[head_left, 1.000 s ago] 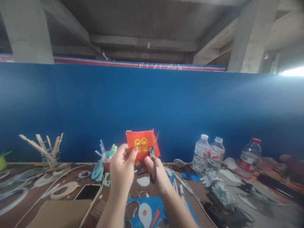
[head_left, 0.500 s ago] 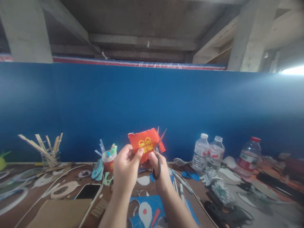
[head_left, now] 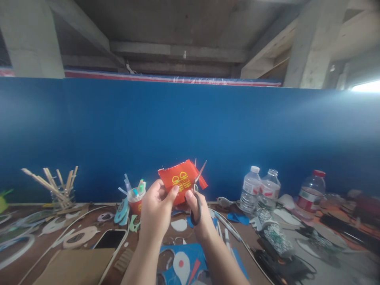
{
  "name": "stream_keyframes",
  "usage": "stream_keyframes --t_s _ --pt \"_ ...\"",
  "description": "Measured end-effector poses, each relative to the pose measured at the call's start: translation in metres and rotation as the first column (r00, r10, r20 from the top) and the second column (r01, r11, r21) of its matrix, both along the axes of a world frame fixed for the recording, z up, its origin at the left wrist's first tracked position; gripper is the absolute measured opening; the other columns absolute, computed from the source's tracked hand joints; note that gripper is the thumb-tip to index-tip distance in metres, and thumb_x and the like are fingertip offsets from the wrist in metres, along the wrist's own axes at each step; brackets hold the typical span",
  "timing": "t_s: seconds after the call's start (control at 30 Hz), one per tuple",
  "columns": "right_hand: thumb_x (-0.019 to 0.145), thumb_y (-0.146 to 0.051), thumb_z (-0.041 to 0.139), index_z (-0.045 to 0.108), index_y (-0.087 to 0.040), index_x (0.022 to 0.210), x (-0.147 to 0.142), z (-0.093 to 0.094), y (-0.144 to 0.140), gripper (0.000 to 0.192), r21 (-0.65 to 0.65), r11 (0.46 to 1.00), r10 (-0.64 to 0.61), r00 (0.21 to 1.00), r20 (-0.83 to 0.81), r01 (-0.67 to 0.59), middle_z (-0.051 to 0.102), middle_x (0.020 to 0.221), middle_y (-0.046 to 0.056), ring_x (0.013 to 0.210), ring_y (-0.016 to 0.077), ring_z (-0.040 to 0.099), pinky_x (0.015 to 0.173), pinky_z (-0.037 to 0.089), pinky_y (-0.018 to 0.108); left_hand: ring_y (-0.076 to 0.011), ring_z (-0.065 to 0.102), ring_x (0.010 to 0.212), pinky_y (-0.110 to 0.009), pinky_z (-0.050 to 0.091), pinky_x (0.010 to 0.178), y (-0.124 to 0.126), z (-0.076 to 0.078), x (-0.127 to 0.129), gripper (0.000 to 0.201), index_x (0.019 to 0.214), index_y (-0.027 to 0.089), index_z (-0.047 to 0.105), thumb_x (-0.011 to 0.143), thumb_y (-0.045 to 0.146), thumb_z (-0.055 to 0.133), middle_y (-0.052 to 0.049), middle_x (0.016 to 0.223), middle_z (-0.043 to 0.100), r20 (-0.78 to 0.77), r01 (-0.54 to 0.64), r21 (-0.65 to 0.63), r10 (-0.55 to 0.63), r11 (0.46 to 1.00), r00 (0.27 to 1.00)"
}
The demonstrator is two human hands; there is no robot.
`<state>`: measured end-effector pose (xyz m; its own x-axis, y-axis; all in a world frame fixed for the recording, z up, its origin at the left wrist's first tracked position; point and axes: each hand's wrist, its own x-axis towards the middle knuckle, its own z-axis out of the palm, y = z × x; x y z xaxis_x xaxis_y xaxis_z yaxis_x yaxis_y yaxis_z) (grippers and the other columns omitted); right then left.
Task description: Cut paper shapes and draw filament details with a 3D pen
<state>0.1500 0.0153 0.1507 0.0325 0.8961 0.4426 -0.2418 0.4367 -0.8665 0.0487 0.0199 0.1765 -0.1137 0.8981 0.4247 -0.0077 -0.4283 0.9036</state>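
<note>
Right hand (head_left: 199, 215) half behind scissors (head_left: 196, 198)

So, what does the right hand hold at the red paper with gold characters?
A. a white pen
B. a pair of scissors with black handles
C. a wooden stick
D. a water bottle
B: the right hand has fingers through the black handle loop of the scissors, whose blades stand open at the right edge of the red paper, which the left hand pinches.
</note>
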Motion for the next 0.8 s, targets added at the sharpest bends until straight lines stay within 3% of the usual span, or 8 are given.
stream_keyframes --t_s 0.3,0.47,0.8 --pt "0.08 -0.054 0.047 0.053 -0.015 0.073 0.0051 -0.0007 0.0017 0.041 0.003 1.0 0.003 0.999 0.039 -0.003 0.052 0.061 0.0 0.054 0.0119 0.045 0.052 0.036 0.023 -0.0219 0.066 0.072 -0.032 0.053 0.066 0.0006 -0.0003 0.003 0.041 0.104 0.015 0.058 0.071 0.037 0.064 -0.009 0.083 0.07 -0.012 0.054 0.001 -0.054 0.999 0.998" --pt "0.081 -0.06 0.04 0.047 -0.015 0.065 0.0038 -0.0058 0.0039 0.048 0.046 0.995 -0.088 0.993 0.074 0.085 0.045 0.055 -0.001 0.05 0.0099 0.039 0.048 0.031 0.023 -0.0217 0.066 0.072 -0.032 0.054 0.066 -0.0007 0.0006 0.0054 0.043 0.105 0.016 0.058 0.07 0.039 0.065 -0.009 0.084 0.07 -0.022 0.052 0.005 -0.052 0.999 0.998" --pt "0.077 -0.067 0.038 0.048 -0.015 0.063 0.0008 -0.0067 0.0048 0.055 0.031 0.994 -0.104 0.993 0.06 0.102 0.049 0.054 0.001 0.048 0.0113 0.044 0.047 0.035 0.024 -0.02 0.065 0.061 -0.029 0.053 0.052 0.0006 -0.0006 0.0068 0.042 0.102 0.016 0.059 0.068 0.041 0.065 -0.008 0.082 0.07 0.005 0.059 -0.017 -0.059 0.998 0.998"
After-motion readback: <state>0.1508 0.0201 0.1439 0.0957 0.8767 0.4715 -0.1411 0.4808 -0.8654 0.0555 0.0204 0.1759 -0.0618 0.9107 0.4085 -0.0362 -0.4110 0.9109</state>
